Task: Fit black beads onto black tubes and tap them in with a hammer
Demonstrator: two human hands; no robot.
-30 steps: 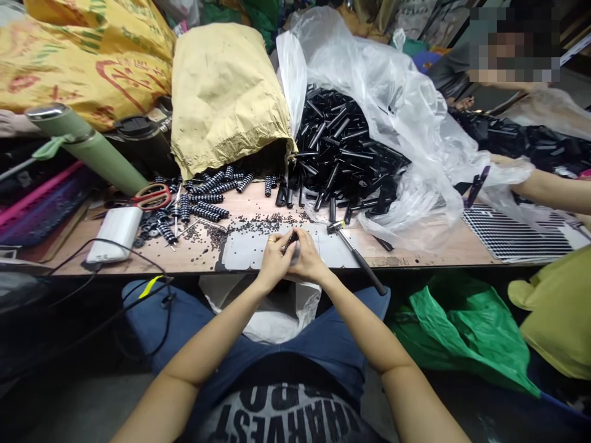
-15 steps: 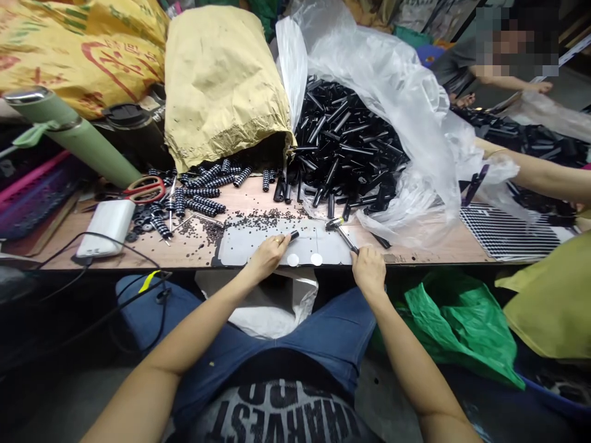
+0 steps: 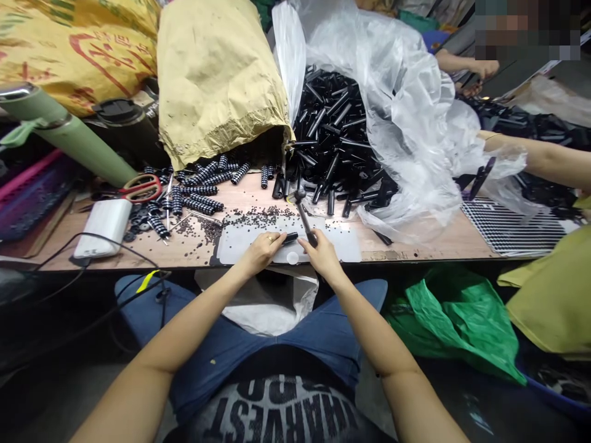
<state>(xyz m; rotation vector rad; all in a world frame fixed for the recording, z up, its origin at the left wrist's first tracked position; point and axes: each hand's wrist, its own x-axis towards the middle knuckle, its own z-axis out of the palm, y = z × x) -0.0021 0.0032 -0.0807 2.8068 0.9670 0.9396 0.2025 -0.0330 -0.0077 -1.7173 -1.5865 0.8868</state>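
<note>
My left hand (image 3: 261, 251) pinches a short black tube (image 3: 289, 238) and holds it flat on a pale plastic mat (image 3: 344, 246) at the table's front edge. My right hand (image 3: 322, 253) grips the handle of a small hammer (image 3: 303, 213), whose head is raised above the tube and points away from me. Tiny black beads (image 3: 258, 218) lie scattered just beyond the mat.
A pile of black tubes (image 3: 337, 144) spills from a clear plastic bag (image 3: 406, 104). A tan paper sack (image 3: 217, 80) has ribbed black springs (image 3: 203, 194) in front. Scissors (image 3: 141, 187), a white power bank (image 3: 104, 226) and a green flask (image 3: 69, 138) lie left. Another person's arm (image 3: 540, 157) works at right.
My right hand took the hammer from the table on the right and brought it in over the tube. My left hand stayed on the tube at the mat.
</note>
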